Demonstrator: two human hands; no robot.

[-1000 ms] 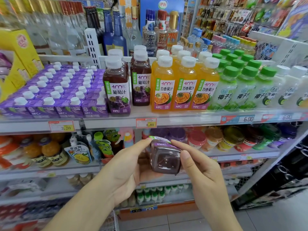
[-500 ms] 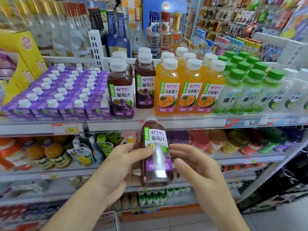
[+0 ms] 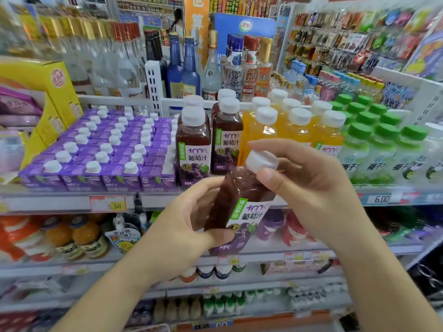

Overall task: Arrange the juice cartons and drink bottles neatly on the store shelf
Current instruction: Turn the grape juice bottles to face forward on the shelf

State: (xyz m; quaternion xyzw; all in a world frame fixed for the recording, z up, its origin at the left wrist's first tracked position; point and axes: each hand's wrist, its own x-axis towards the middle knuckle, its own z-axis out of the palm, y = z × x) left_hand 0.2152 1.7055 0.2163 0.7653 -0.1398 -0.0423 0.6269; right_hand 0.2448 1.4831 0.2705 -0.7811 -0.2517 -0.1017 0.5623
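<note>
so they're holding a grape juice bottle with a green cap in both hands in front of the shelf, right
Not quite: the cap on the held grape juice bottle is white, not green, as the head view shows. Green caps belong to the coconut drink bottles on the shelf. The left hand and right hand do both hold it.
</note>
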